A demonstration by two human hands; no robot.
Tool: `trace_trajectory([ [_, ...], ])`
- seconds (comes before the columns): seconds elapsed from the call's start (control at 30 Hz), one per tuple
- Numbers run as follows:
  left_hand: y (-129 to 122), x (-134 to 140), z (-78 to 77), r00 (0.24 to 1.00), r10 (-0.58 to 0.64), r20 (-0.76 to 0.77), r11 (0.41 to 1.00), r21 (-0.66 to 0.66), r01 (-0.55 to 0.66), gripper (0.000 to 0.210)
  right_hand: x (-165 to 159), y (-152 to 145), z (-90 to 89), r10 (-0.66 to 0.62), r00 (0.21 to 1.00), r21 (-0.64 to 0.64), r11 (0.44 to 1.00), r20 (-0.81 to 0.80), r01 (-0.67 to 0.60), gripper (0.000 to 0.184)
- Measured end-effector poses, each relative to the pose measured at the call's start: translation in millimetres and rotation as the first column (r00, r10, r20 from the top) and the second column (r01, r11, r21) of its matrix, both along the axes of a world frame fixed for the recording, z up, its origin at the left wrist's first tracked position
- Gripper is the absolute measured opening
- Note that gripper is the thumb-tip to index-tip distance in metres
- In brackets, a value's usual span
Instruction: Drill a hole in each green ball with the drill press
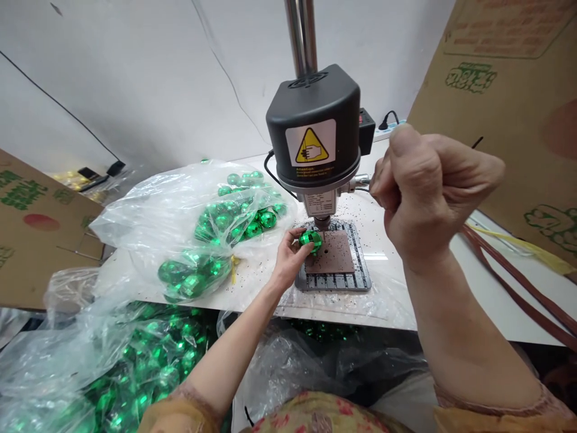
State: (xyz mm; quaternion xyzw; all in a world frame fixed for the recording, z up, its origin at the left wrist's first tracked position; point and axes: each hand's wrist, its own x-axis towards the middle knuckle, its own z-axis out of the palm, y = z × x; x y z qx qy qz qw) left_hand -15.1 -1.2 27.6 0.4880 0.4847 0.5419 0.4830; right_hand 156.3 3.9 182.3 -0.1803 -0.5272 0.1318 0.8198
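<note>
Between the thumb and fingers of my left hand [291, 258] is a shiny green mirror ball [311, 240]. It is held just beside the chuck of a small bench drill press [315, 126], over a brown board [336, 252] on the slotted metal base [333, 281]. My right hand [433, 186] is closed in a fist at the drill press's right side, around the feed lever [360, 182], whose grip end is hidden by the fingers. Dark crumbs lie scattered round the base.
Clear plastic bags with many green mirror balls [234, 216] lie on the white table [265, 300] at left. Below is another bag of green balls [153, 355]. Cardboard boxes [509, 120] stand either side. Brown straps [518, 282] lie at right. A plug [387, 122] sits behind.
</note>
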Motion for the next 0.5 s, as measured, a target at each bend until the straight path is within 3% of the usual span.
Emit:
trace_trajectory([
  [0.1,13.6,2.1,-10.3,0.999,0.046,0.021,0.999,0.023,-0.047,0.053,1.3,-1.6,-0.6,-0.006,1.0,-0.053,0.999,0.024,0.008,0.043],
  [0.3,21.3,1.0,-23.4,0.997,-0.05,0.06,0.997,0.067,0.046,0.056,3.9,-3.7,-2.1,-0.029,0.997,-0.09,0.995,0.075,0.035,0.043],
  [0.5,19.7,0.8,-30.7,0.994,-0.104,-0.016,0.987,0.123,0.105,0.052,4.6,-5.0,-0.8,-0.054,0.993,-0.075,0.995,0.105,0.062,0.045],
])
